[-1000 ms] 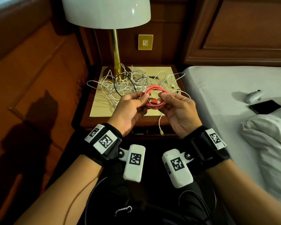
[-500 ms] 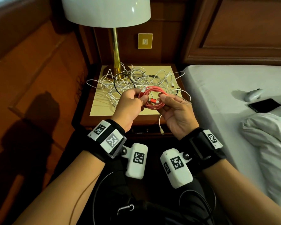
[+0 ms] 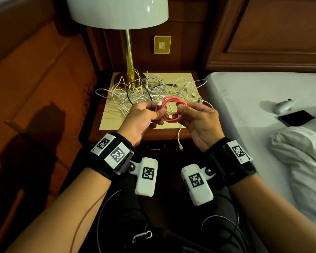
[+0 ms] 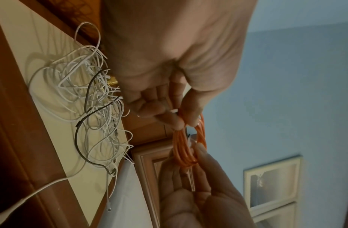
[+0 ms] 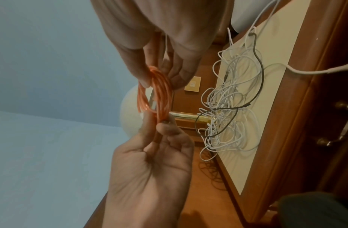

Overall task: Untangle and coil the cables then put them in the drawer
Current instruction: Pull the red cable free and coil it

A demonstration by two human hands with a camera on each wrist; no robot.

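Both hands raised, pinching pink coil (image 3: 171,111) sides.

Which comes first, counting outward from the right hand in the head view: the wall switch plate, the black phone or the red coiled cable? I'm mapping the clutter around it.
1. red coiled cable: pinched in the right hand itself, above the nightstand.
2. black phone: on the bed, off to that hand's right.
3. wall switch plate: on the wood panel behind the lamp, farthest back.
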